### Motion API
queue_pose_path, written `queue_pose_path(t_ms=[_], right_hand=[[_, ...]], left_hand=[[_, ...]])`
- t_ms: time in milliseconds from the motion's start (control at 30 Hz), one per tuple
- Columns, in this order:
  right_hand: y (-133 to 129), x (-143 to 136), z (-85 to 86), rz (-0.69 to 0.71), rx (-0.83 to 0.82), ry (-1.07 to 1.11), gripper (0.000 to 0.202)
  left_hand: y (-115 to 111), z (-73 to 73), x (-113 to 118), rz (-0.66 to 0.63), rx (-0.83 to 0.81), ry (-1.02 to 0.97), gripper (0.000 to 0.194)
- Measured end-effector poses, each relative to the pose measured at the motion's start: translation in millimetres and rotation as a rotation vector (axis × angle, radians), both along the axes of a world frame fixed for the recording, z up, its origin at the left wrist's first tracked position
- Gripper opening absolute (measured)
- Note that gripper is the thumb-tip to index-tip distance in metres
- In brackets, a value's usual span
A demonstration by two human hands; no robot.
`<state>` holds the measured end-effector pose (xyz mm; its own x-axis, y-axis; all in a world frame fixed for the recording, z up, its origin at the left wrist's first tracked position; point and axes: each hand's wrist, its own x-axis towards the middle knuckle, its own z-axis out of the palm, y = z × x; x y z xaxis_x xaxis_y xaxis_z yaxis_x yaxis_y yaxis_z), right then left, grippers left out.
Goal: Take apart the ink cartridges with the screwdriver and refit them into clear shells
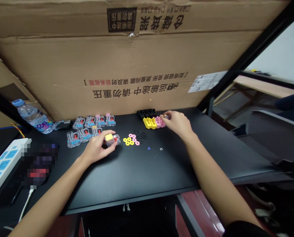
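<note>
L hand point(97, 147) grips clear yel.-topped unit point(109, 139); R hand point(177, 123) pinches sm. part point(167, 116), type unclear, just by pink pcs. point(159, 122)

Holds both bare forearms point(57, 194) outstretched and well apart, gripping with the left hand point(96, 148) curled inward, pinching with the right hand point(178, 123), palm down.

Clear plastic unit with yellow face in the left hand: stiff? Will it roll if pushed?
The clear plastic unit shows no bend in the left hand, so it's likely stiff. Its flat yellow face suggests sliding rather than rolling. Smooth-looking, it may be slippery.
</note>
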<state>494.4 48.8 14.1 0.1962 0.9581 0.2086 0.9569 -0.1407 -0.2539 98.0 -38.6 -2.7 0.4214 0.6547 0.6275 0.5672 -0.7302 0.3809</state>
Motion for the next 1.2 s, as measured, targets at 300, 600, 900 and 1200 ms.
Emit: queue_pose_path(t_ms=[300,600,900,1200], right_hand=[[2,-4,-1.6,-0.042,-0.131,-0.019,0.039],[-2,-7,-1.9,0.042,0.132,0.074,0.044],[-53,-102,8.8,0.728,0.407,0.255,0.022],[-72,-132,-25.4,0.913,0.184,0.424,0.018]], left_hand=[[1,-1.7,-1,0.006,-0.019,0.007,0.036],[5,-13.4,-2,0.019,-0.221,0.026,0.049],[6,-13.5,1,-0.137,-0.592,-0.204,0.059],[4,-16.1,12,-0.265,-0.620,-0.245,0.069]])
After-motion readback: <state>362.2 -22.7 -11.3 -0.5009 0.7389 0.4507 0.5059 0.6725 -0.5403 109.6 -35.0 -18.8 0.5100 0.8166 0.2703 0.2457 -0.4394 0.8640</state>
